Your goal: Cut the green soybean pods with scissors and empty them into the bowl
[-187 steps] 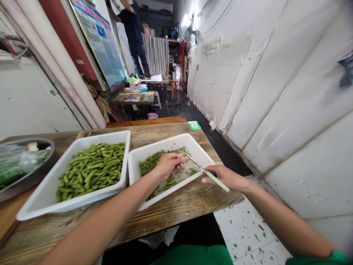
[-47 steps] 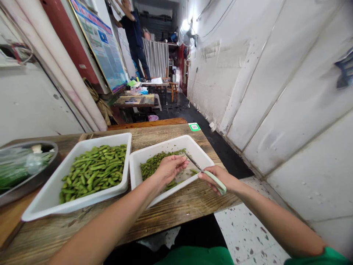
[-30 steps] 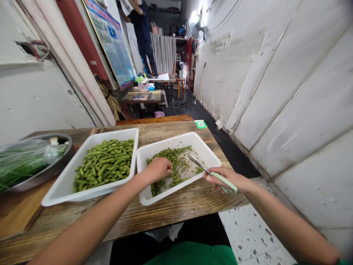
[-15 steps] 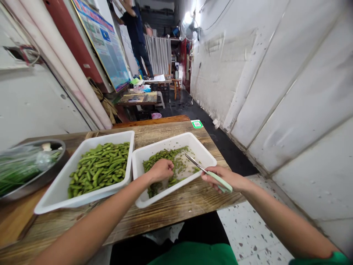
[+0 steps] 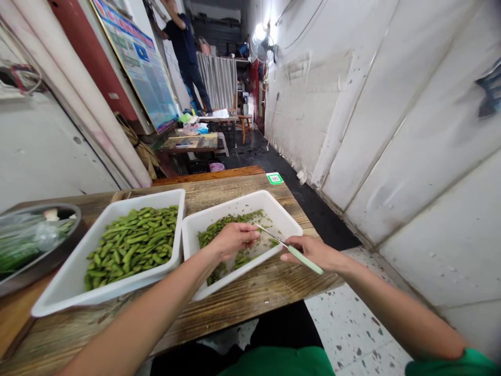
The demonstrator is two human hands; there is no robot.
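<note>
My right hand is wrapped round a pair of scissors with pale green handles, the blades pointing left over the right-hand white tray. Above that tray, my left hand is closed in a pinch, its fingertips at the scissors' tips. Whatever it pinches is too small or hidden to make out. Beneath the hands, green pods and trimmed bits lie mostly along the tray's left side. A second white tray to the left holds a heap of green edamame pods.
Both trays stand on a wooden table. At far left is a metal bowl with bagged green vegetables. A green QR card lies at the table's far corner. In the background a person stands raised, arms up.
My left hand has moved right and its fingertips now meet the scissors' tips. The blades look closer together. The view has shifted slightly to the right.
</note>
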